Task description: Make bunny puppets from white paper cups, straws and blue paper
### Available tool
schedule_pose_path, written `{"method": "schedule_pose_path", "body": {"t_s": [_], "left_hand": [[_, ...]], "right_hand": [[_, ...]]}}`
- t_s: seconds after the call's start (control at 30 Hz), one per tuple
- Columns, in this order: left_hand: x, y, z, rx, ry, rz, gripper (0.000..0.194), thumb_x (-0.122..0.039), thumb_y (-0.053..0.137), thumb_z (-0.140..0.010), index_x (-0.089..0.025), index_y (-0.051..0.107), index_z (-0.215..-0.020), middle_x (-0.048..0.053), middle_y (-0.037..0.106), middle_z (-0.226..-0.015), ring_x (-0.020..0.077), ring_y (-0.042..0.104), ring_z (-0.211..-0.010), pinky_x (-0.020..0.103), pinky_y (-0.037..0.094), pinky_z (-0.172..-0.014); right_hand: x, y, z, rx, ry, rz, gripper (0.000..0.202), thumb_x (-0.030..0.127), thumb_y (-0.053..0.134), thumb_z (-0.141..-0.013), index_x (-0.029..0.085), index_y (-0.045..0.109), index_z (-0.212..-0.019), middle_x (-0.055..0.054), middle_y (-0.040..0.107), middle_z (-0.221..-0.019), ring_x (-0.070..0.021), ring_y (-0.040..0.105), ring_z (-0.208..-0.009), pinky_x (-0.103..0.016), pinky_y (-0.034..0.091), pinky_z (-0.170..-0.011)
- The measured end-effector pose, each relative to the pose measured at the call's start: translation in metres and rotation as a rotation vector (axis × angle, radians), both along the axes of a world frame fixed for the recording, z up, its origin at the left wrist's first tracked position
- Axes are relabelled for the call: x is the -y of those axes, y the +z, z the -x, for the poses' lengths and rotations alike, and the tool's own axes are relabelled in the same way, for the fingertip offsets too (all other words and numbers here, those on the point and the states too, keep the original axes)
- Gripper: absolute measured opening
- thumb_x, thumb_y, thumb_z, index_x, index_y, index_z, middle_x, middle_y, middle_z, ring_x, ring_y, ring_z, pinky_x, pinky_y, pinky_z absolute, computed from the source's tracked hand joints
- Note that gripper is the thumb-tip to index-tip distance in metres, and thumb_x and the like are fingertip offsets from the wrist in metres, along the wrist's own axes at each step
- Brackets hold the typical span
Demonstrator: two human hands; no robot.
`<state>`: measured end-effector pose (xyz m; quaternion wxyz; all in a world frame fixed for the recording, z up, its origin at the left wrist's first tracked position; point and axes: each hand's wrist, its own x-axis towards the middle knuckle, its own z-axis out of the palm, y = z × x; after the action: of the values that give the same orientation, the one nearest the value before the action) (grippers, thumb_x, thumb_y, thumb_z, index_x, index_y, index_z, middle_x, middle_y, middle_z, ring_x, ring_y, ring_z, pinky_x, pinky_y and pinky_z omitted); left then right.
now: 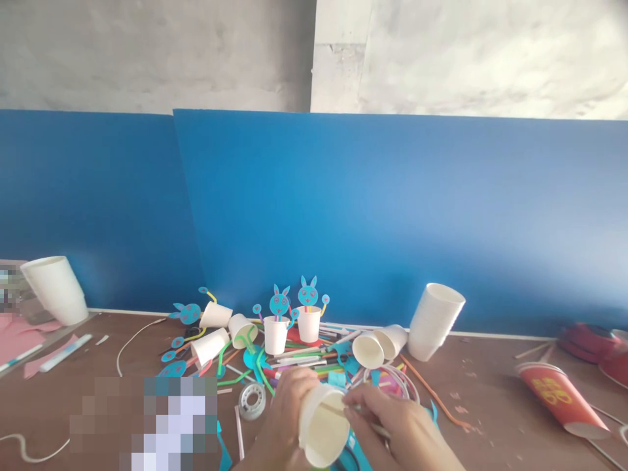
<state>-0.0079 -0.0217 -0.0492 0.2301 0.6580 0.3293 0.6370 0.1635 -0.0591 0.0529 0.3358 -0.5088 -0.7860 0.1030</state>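
My left hand (286, 411) is wrapped round a white paper cup (324, 435), tilted so that its open mouth faces me. At the cup's right rim my right hand (395, 418) pinches a thin pencil-like stick (381, 430), whose tip seems to reach inside the cup; its exact kind is unclear. Just behind my hands stand two white cups (276, 337) with blue paper rabbit heads (279, 301) and bent arms. More decorated cups (210, 347) lie on their sides to the left. A tape roll (252, 400) lies beside my left hand.
Pens and blue paper scraps (299, 360) are heaped mid-table. Two plain cups (367, 351) lie beside a tall cup stack (436, 320). Another stack (55, 291) stands far left. A red cup (562, 399) lies at right. A blue partition (392, 216) borders the brown table (490, 418).
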Motion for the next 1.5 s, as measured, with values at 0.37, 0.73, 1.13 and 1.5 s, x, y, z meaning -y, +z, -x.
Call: {"method": "schedule_pose_path", "body": {"t_s": [0.37, 0.73, 1.13, 1.5], "left_hand": [[0.003, 0.075, -0.006, 0.717, -0.355, 0.675, 0.066, -0.048, 0.078, -0.065, -0.018, 0.059, -0.12, 0.012, 0.068, -0.109, 0.0329, 0.058, -0.109, 0.04, 0.048, -0.089], [-0.054, 0.099, 0.078, 1.241, -0.052, 0.609, 0.017, -0.027, 0.054, -0.09, -0.016, 0.059, -0.103, 0.008, 0.068, -0.091, 0.0206, 0.069, -0.086, 0.036, 0.059, -0.075], [-0.034, 0.071, 0.014, 1.07, -0.447, 1.128, 0.04, -0.041, 0.062, -0.087, -0.011, 0.056, -0.114, 0.007, 0.068, -0.075, 0.0179, 0.067, -0.064, 0.031, 0.057, -0.064], [-0.02, 0.06, -0.012, 1.135, -0.501, 1.088, 0.035, -0.04, 0.051, -0.094, -0.011, 0.056, -0.115, 0.006, 0.068, -0.081, 0.0143, 0.064, -0.066, 0.023, 0.051, -0.061]], "right_hand": [[-0.022, -0.006, 0.016, -0.22, 0.069, 0.163, 0.027, 0.041, 0.059, -0.084, 0.023, 0.07, -0.102, -0.006, 0.072, -0.095, -0.0222, 0.065, -0.087, -0.028, 0.051, -0.073], [-0.056, -0.031, -0.091, -0.367, 0.077, 0.583, 0.039, 0.049, 0.057, -0.083, 0.02, 0.057, -0.057, 0.005, 0.047, -0.036, -0.009, 0.04, -0.032, -0.022, 0.029, -0.04], [-0.079, -0.045, -0.003, -0.819, 0.06, 0.505, 0.041, 0.057, 0.067, -0.07, 0.019, 0.057, -0.081, 0.009, 0.032, -0.055, -0.0095, 0.03, -0.05, -0.023, 0.026, -0.049], [-0.072, -0.071, 0.037, -0.904, 0.14, 0.521, 0.058, 0.059, 0.074, -0.063, 0.022, 0.03, -0.058, 0.009, 0.027, -0.055, -0.0076, 0.023, -0.053, -0.022, 0.019, -0.051]]}}
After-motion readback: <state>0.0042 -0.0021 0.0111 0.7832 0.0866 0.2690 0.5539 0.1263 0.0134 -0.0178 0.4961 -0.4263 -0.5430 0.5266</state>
